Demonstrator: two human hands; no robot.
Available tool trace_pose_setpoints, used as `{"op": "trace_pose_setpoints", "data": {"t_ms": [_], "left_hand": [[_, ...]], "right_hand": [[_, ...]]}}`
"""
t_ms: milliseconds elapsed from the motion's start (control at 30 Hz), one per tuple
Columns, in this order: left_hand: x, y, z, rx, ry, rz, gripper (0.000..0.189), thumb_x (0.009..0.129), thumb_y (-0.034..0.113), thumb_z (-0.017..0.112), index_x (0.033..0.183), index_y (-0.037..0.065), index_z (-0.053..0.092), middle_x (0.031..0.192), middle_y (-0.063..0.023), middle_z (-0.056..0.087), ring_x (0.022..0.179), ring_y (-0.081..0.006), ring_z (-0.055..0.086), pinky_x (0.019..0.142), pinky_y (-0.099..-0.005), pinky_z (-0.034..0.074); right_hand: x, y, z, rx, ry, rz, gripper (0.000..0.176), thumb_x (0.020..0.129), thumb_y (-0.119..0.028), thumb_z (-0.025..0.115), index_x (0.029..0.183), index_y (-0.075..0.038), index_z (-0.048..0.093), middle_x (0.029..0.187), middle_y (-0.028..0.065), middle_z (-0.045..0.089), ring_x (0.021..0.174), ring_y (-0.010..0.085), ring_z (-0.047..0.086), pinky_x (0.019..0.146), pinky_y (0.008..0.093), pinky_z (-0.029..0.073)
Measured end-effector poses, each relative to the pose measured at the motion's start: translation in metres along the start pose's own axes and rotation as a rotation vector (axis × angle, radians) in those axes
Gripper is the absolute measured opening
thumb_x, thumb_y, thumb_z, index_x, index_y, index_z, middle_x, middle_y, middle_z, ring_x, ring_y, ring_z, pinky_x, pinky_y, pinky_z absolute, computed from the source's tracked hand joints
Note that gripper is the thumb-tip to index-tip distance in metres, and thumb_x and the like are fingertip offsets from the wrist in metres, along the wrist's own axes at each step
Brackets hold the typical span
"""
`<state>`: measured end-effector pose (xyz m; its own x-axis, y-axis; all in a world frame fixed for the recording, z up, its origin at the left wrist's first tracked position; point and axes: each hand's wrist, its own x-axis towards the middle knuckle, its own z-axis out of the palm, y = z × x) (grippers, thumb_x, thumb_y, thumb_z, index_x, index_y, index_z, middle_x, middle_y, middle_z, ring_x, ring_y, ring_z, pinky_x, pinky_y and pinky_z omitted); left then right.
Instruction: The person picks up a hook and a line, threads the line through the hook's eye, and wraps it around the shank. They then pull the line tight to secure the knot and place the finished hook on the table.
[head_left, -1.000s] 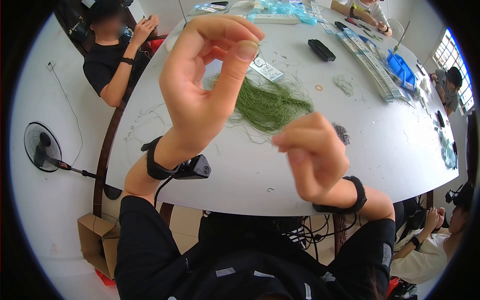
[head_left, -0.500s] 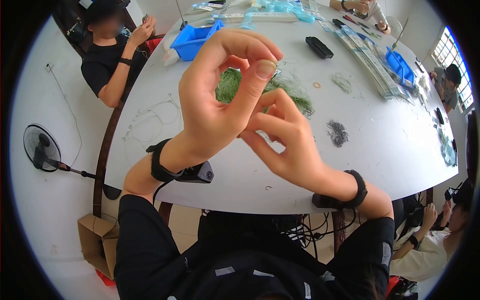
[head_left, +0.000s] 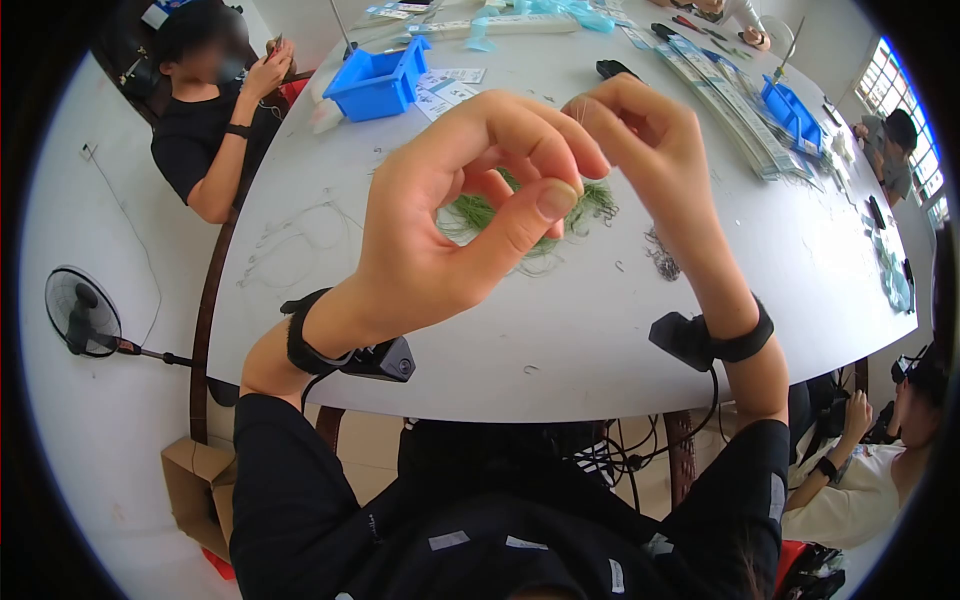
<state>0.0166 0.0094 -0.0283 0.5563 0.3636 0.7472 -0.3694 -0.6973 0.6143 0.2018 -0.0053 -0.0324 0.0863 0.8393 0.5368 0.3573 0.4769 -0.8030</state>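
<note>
My left hand (head_left: 470,205) is raised over the table with thumb and index finger curled into a pinch; whatever is between them is too small to make out. Just right of it and higher, my right hand (head_left: 655,135) has its fingertips pinched together, with a faint thin fishing line (head_left: 581,112) showing at them. Beneath both hands lies a bundle of green line (head_left: 470,214), partly hidden by the left hand. A pile of small dark fish hooks (head_left: 662,260) sits below my right wrist. One loose hook (head_left: 530,370) rests near the table's front edge.
On the white table (head_left: 480,385) stand a blue bin (head_left: 375,85) at back left and another blue bin (head_left: 792,115) at right, beside long packaged strips (head_left: 725,110). Clear line loops (head_left: 300,235) lie at left. Other people sit around the table; a fan (head_left: 85,310) stands left.
My right hand has moved up and to the right, from below the left fingertips to beyond them. My left hand has shifted slightly right and down, still pinched.
</note>
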Motion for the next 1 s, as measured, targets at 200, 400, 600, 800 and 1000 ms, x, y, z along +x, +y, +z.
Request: {"op": "trace_pose_setpoints", "data": {"t_ms": [200, 400, 600, 800, 1000], "left_hand": [[-0.001, 0.000, 0.004, -0.056, -0.044, -0.039, 0.008, 0.087, 0.007, 0.052, 0.091, 0.000, 0.049, 0.100, -0.0190, 0.056, 0.068, -0.0123, 0.057, 0.056, -0.0201, 0.045], [-0.002, -0.005, 0.007, -0.056, -0.220, -0.052, 0.009, 0.081, -0.004, 0.055, 0.089, 0.001, 0.051, 0.098, -0.0175, 0.060, 0.082, -0.0183, 0.060, 0.073, -0.0279, 0.048], [-0.006, -0.001, 0.017, -0.007, -0.354, -0.068, 0.015, 0.072, -0.011, 0.060, 0.078, 0.002, 0.056, 0.081, -0.0085, 0.064, 0.074, -0.0189, 0.061, 0.067, -0.0263, 0.049], [-0.001, -0.006, 0.010, 0.083, -0.236, -0.071, 0.013, 0.075, -0.011, 0.059, 0.082, 0.000, 0.055, 0.083, -0.0106, 0.062, 0.076, -0.0169, 0.060, 0.069, -0.0265, 0.048], [0.003, -0.009, -0.005, 0.028, -0.074, 0.038, 0.008, 0.083, -0.004, 0.057, 0.090, -0.002, 0.052, 0.088, -0.0140, 0.059, 0.079, -0.0164, 0.057, 0.072, -0.0268, 0.048]], "right_hand": [[0.004, -0.006, -0.008, -0.071, 0.049, -0.133, 0.013, 0.077, -0.011, 0.061, 0.075, 0.000, 0.066, 0.068, -0.0002, 0.052, 0.060, 0.0055, 0.043, 0.056, 0.0206, 0.037], [0.010, -0.011, -0.019, -0.167, -0.073, -0.346, 0.010, 0.077, -0.009, 0.061, 0.076, 0.000, 0.066, 0.070, 0.0012, 0.054, 0.061, 0.0073, 0.045, 0.060, 0.0221, 0.040], [0.016, 0.004, -0.031, -0.138, -0.661, -0.094, 0.007, 0.080, -0.002, 0.059, 0.079, 0.003, 0.062, 0.082, 0.0051, 0.054, 0.077, 0.0116, 0.054, 0.070, 0.0254, 0.044], [0.024, 0.029, -0.033, 0.230, -0.157, -0.215, 0.019, 0.087, -0.009, 0.049, 0.096, 0.004, 0.059, 0.090, 0.0069, 0.056, 0.086, 0.0123, 0.052, 0.082, 0.0261, 0.041], [0.023, 0.018, -0.035, 0.499, 0.402, 0.067, 0.019, 0.086, -0.015, 0.051, 0.093, 0.001, 0.059, 0.079, 0.0028, 0.055, 0.070, 0.0097, 0.049, 0.063, 0.0231, 0.040]]}}
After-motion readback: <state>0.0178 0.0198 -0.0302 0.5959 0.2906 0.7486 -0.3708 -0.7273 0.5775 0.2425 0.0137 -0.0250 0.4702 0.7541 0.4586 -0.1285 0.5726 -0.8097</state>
